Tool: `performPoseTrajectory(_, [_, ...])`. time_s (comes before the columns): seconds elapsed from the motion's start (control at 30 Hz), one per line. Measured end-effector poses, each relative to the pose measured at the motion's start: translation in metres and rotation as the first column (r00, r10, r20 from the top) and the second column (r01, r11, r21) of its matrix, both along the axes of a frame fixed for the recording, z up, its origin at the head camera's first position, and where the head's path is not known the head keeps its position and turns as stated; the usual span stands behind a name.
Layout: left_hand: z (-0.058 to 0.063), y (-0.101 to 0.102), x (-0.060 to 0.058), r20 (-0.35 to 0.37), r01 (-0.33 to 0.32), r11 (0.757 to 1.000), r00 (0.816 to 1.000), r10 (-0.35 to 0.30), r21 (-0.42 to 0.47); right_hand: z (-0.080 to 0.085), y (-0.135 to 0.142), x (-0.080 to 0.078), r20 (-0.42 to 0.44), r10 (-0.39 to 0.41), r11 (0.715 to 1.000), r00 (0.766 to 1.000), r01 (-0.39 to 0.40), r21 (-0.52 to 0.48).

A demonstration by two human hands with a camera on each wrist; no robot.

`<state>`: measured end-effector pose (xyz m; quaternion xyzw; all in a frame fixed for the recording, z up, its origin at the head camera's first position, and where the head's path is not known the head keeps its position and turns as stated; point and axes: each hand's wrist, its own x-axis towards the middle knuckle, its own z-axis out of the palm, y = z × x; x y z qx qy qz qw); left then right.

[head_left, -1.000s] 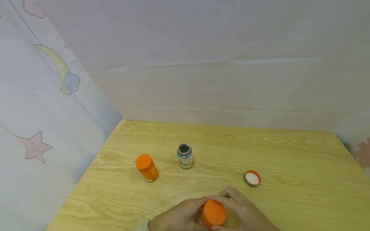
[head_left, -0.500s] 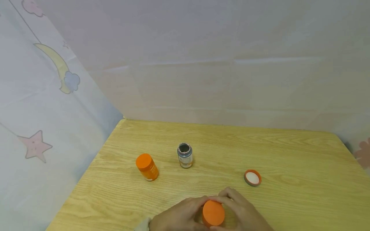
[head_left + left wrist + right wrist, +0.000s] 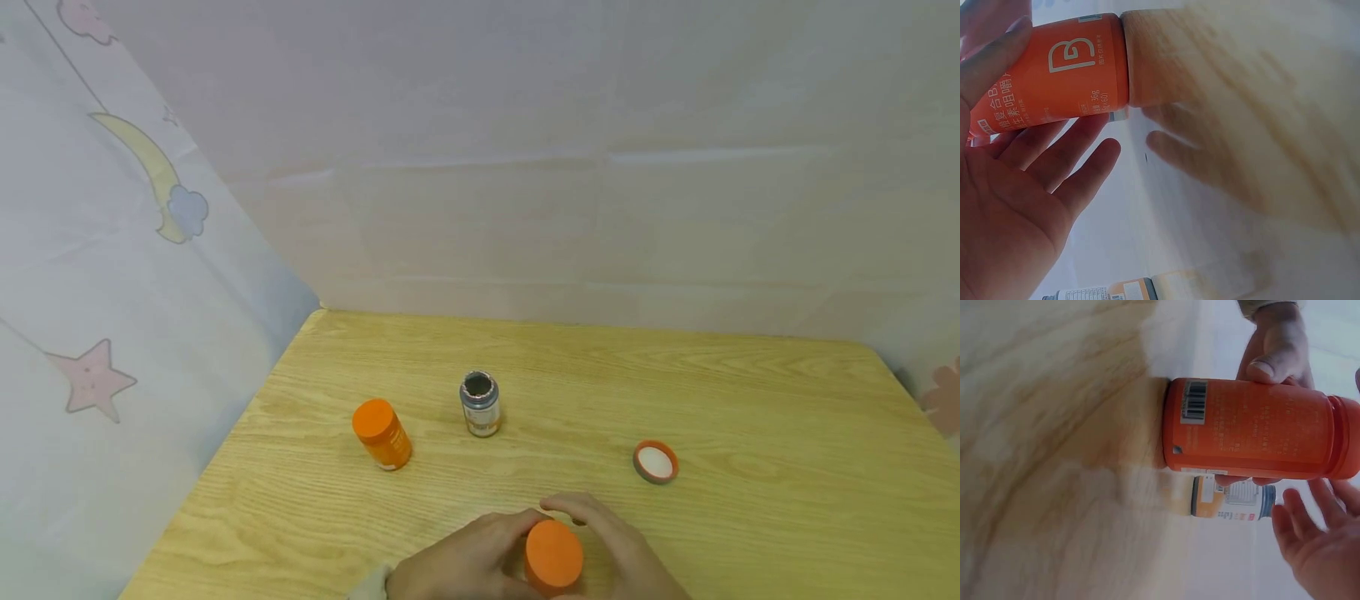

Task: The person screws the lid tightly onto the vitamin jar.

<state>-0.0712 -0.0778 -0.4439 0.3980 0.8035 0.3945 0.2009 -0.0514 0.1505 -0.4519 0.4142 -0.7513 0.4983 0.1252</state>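
Observation:
An orange bottle point(image 3: 1247, 428) with an orange screw cap point(image 3: 553, 554) stands upright on the table at the near edge of the head view. My left hand point(image 3: 465, 558) grips its body; in the left wrist view the thumb lies across the printed label point(image 3: 1072, 53). My right hand point(image 3: 626, 550) is around the cap with its fingers loosely spread. Its index finger stands off the cap in the head view, while the thumb is close to the near side, and contact there cannot be told. In the right wrist view several right fingers point(image 3: 1297, 515) hang free below the cap.
A second capped orange bottle point(image 3: 386, 442) stands to the left on the wooden table point(image 3: 750, 400). Behind my hands is a grey uncapped jar point(image 3: 481, 412) with a ragged foil rim. An upturned lid point(image 3: 655, 462) lies at right. Pale cloth point(image 3: 562, 217) hangs behind.
My right fingers have loosened and come away from the far side of the cap. The left hand and the bottle stay in place.

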Motion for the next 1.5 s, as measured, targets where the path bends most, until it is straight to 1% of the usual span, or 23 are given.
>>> performPoseTrajectory(0.1, [0.000,0.000,0.001,0.004,0.009,1.000,1.000,-0.009,0.019,0.002,0.002,0.001,0.105,0.085,0.996,0.991,-0.083,-0.027])
performPoseTrajectory(0.17, [0.000,-0.001,0.001,0.017,0.014,1.000,1.000,-0.014,0.027,0.002,0.003,0.003,0.154,0.120,0.992,0.981,-0.113,-0.058])
performPoseTrajectory(0.2, [0.000,-0.001,0.001,0.028,0.015,0.999,0.999,-0.016,0.032,0.003,0.003,0.003,0.182,0.129,0.991,0.975,-0.117,-0.071])
performPoseTrajectory(0.3, [0.001,-0.002,0.001,0.039,0.013,1.000,0.999,-0.014,0.024,0.001,0.002,0.005,0.228,0.104,0.992,0.968,-0.085,-0.090])
performPoseTrajectory(0.4, [0.001,-0.002,0.001,0.085,0.008,0.999,0.996,-0.011,0.038,-0.003,-0.002,0.007,0.235,0.084,0.989,0.968,-0.052,-0.138])
performPoseTrajectory(0.47, [0.002,-0.003,0.000,0.105,0.005,0.999,0.994,-0.009,0.045,-0.007,-0.005,0.008,0.243,0.083,0.980,0.966,-0.035,-0.196])
performPoseTrajectory(0.53, [0.001,-0.002,0.000,0.116,0.000,0.999,0.993,-0.006,0.050,-0.011,-0.010,0.009,0.225,0.086,0.967,0.971,-0.027,-0.254])
performPoseTrajectory(0.6, [0.001,-0.002,0.000,0.080,-0.003,1.000,0.997,0.000,0.032,-0.015,-0.013,0.009,0.208,0.073,0.957,0.975,-0.010,-0.291])
performPoseTrajectory(0.63, [0.001,-0.002,0.000,0.063,-0.004,1.000,0.998,0.003,0.022,-0.016,-0.015,0.009,0.183,0.065,0.953,0.981,-0.007,-0.303])
performPoseTrajectory(0.67, [0.001,-0.002,0.000,0.053,-0.007,1.000,0.999,0.006,0.016,-0.018,-0.016,0.008,0.159,0.054,0.952,0.986,-0.003,-0.305])
performPoseTrajectory(0.73, [0.000,-0.002,0.000,0.035,-0.002,1.000,0.999,0.002,0.007,-0.019,-0.015,0.007,0.116,0.029,0.962,0.993,0.003,-0.273])
performPoseTrajectory(0.83, [0.001,-0.002,0.001,0.011,0.007,1.000,1.000,-0.007,-0.004,-0.019,-0.010,0.004,0.079,0.024,0.982,0.997,-0.009,-0.188])
performPoseTrajectory(0.93, [0.001,-0.002,0.002,0.014,0.010,1.000,1.000,-0.010,0.000,-0.017,-0.004,0.003,0.064,0.059,0.992,0.996,-0.052,-0.116])
performPoseTrajectory(0.97, [0.002,-0.002,0.002,0.000,0.009,1.000,1.000,-0.009,-0.003,-0.017,-0.002,0.003,0.061,0.061,0.994,0.996,-0.055,-0.099])
performPoseTrajectory(1.03, [0.002,-0.002,0.002,0.006,0.009,1.000,1.000,-0.009,0.006,-0.016,0.001,0.004,0.053,0.082,0.992,0.995,-0.076,-0.096])
performPoseTrajectory(1.13, [0.002,-0.002,0.001,0.008,0.009,1.000,1.000,-0.009,0.001,-0.015,0.003,0.004,0.056,0.040,0.996,0.998,-0.036,-0.076])
performPoseTrajectory(1.23, [0.002,-0.003,0.000,0.024,0.010,1.000,1.000,-0.009,0.000,-0.014,0.002,0.005,0.073,-0.006,0.996,0.997,0.012,-0.091])
performPoseTrajectory(1.3, [0.002,-0.002,0.000,0.032,0.005,1.000,0.999,-0.005,0.000,-0.013,0.001,0.007,0.108,-0.031,0.993,0.994,0.043,-0.108])
performPoseTrajectory(1.37, [0.002,-0.002,0.000,0.043,0.000,1.000,0.999,-0.001,0.005,-0.013,-0.002,0.008,0.139,-0.036,0.988,0.990,0.056,-0.143])
performPoseTrajectory(1.4, [0.002,-0.002,0.000,0.034,0.000,1.000,0.999,0.000,0.003,-0.013,-0.003,0.009,0.146,-0.035,0.986,0.989,0.058,-0.158])
performPoseTrajectory(1.5, [0.002,-0.002,-0.001,0.031,-0.002,1.000,1.000,0.002,0.002,-0.015,-0.005,0.008,0.149,-0.016,0.980,0.989,0.046,-0.195])
